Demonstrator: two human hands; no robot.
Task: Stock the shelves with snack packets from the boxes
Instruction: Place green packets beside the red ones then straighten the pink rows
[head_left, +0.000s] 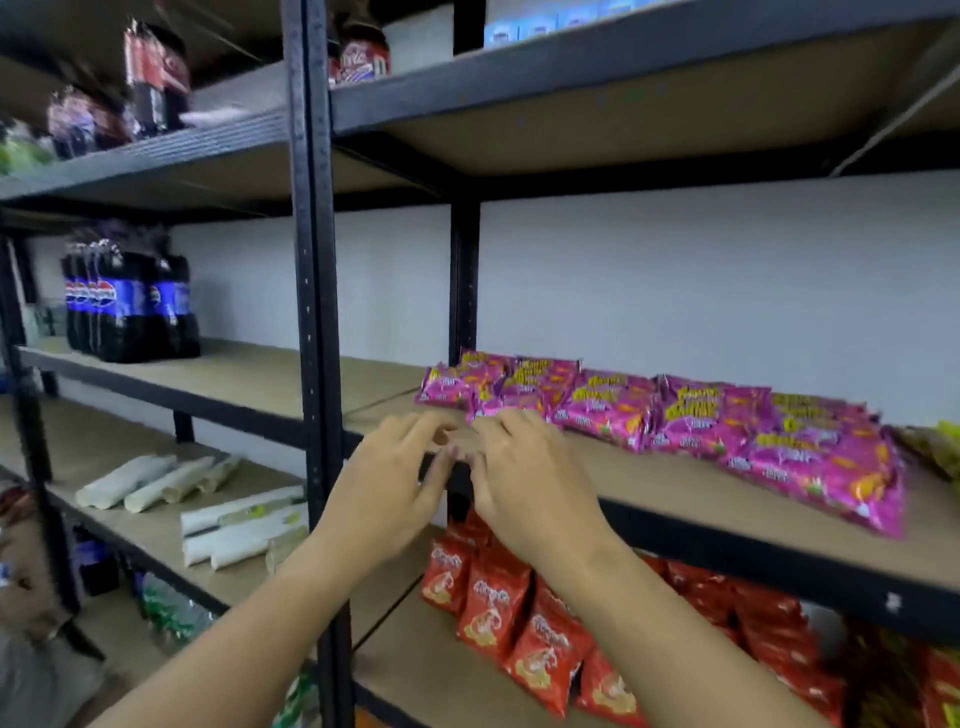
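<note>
Both bare forearms are reaching up from the bottom edge toward the front lip of the brown-board shelf with black metal frame (727, 499). The left hand (387, 486) is hovering at the shelf edge with fingers loosely curled, holding nothing that can be seen. The right hand (524, 478) is sitting just beside it, fingertips nearly touching the left one's, fingers bent over the shelf edge; whether it is pinching anything cannot be told because of blur.

Below the hands, red snack packets with orange print (498, 603) are standing in rows on the lower shelf board (415, 670), leaning slightly.

Just past the fingertips, the row of shiny pink snack packets with yellow lettering (675, 415) is lying flat and overlapping along the middle shelf, running from near the hands off to the right. A yellow-green packet (948, 441) is showing at the far right edge.

Left of the black upright post (314, 312), white rolled paper-wrapped bundles (228, 519) are lying on a lower board. Farther back on the left, a shrink-wrapped pack of dark cola bottles with blue labels (130, 301) is standing upright. Higher up, dark soda bottles with red labels (156, 73) are sitting on the top shelf, blurred. The white wall (675, 270) is behind everything.
</note>
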